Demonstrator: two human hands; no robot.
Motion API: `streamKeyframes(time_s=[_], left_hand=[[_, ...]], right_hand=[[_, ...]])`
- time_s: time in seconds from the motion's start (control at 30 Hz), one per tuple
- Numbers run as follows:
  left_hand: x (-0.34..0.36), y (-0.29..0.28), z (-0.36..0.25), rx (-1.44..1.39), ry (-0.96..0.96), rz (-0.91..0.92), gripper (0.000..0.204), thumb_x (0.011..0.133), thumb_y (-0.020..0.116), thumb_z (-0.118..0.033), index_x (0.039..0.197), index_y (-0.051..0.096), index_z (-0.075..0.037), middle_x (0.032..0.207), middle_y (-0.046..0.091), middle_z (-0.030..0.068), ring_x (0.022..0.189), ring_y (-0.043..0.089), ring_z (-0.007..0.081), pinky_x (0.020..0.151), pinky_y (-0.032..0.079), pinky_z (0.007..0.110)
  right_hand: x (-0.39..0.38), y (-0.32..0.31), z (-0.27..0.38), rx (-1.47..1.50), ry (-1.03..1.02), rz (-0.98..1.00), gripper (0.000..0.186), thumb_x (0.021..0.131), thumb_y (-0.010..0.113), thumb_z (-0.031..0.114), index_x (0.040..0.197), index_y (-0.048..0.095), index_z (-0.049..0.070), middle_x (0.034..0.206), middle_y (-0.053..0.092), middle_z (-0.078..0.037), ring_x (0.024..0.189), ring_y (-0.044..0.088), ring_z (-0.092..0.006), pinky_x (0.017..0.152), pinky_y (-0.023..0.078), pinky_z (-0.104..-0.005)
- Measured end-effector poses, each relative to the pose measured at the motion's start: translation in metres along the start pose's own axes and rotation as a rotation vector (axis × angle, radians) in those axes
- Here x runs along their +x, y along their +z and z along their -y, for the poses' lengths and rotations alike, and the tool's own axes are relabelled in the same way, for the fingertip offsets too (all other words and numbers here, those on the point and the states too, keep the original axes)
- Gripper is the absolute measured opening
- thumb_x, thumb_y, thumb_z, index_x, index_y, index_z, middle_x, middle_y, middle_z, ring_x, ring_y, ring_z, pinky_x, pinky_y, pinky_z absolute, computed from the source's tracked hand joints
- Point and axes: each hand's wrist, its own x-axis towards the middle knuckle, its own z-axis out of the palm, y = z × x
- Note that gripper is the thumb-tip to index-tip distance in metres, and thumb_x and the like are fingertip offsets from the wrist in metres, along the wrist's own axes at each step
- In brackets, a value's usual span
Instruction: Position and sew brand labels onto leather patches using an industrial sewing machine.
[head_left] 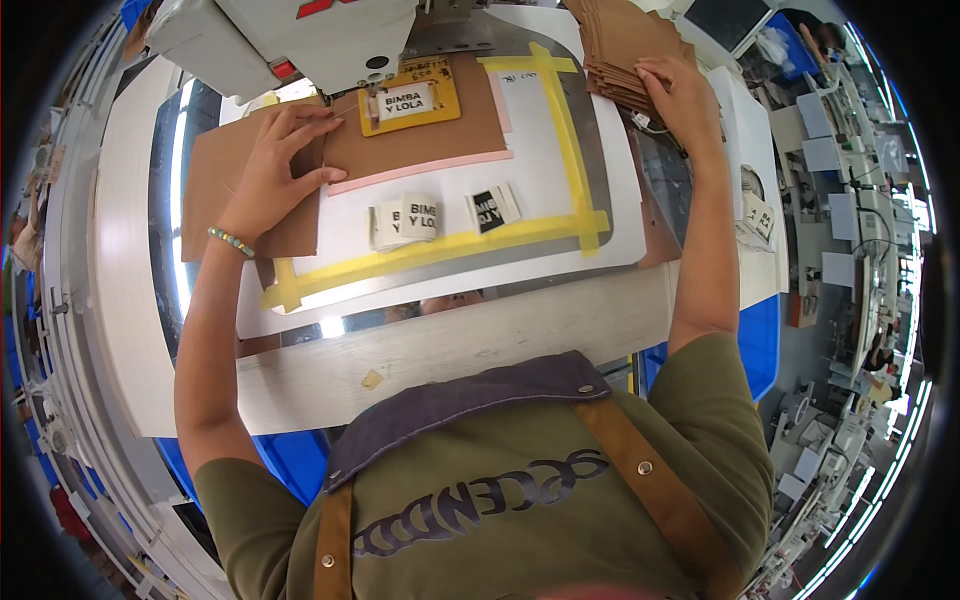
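Starting at the left of my feed, I see a large brown sheet (215, 190) lying on the bench (130, 300), with the person's left hand (280, 165) over it. Thumb and fingers are spread wide, pressed flat rather than pinching, their tips past the sheet's right edge; I take that to be for steadying it. Whether this sheet overlaps its neighbour I can't tell, since the hand covers the join.

In the middle, a second brown sheet (430, 150) runs beneath the sewing machine (290, 40), a pink strip (420, 171) along its near edge. On it sits a yellow plate (451, 106) around a white label (405, 101), probably set so to keep the label square. Just nearer the person are a little pile of white labels (420, 220) and a black label (490, 210), likely left there for easy reach. Yellow tape (574, 165) borders the white backing around them, perhaps as a guide or to hold it down.

At the right, the right hand (690, 100) bends its fingertips onto a stack of brown pieces (630, 45); its thumb is too unclear for me to say whether it grips one.
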Motion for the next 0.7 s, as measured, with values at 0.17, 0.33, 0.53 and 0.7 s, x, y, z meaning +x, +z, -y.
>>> streamKeyframes(time_s=[0.17,0.33,0.53,0.7], left_hand=[[0.012,0.019,-0.01,-0.002,0.033,-0.045,0.04,0.087,0.084,-0.013,0.125,0.076,-0.006,0.128,0.066,0.0102,0.124,0.058,0.0314,0.107,0.051,0.043],[0.017,0.027,-0.009,0.072,0.098,-0.123,0.014,0.092,0.073,-0.002,0.105,0.073,-0.002,0.121,0.066,0.013,0.11,0.065,0.0351,0.096,0.056,0.044],[-0.043,0.009,0.004,0.302,0.086,-0.033,0.012,0.096,0.064,-0.001,0.106,0.069,-0.004,0.119,0.071,0.0121,0.104,0.07,0.0353,0.08,0.059,0.047],[-0.096,-0.047,0.049,0.597,-0.392,-0.114,0.013,0.103,0.059,-0.006,0.113,0.068,-0.005,0.14,0.068,0.0131,0.115,0.069,0.0392,0.094,0.058,0.048]], right_hand=[[0.003,0.0,0.007,-0.071,0.003,-0.022,0.016,0.096,0.075,0.022,0.1,0.084,0.009,0.104,0.08,-0.006,0.096,0.075,-0.0317,0.084,0.059,-0.0416],[0.005,0.003,0.009,-0.163,-0.028,0.053,0.016,0.095,0.075,0.023,0.101,0.084,0.011,0.098,0.078,-0.007,0.091,0.075,-0.0326,0.081,0.059,-0.0439],[0.003,0.006,0.002,-0.129,0.0,-0.006,0.016,0.094,0.075,0.021,0.102,0.084,0.011,0.099,0.079,-0.007,0.09,0.075,-0.0328,0.08,0.059,-0.0437],[0.002,0.006,-0.001,-0.18,0.009,0.039,0.016,0.095,0.073,0.02,0.105,0.082,0.01,0.106,0.079,-0.008,0.096,0.075,-0.0319,0.083,0.059,-0.0424]])
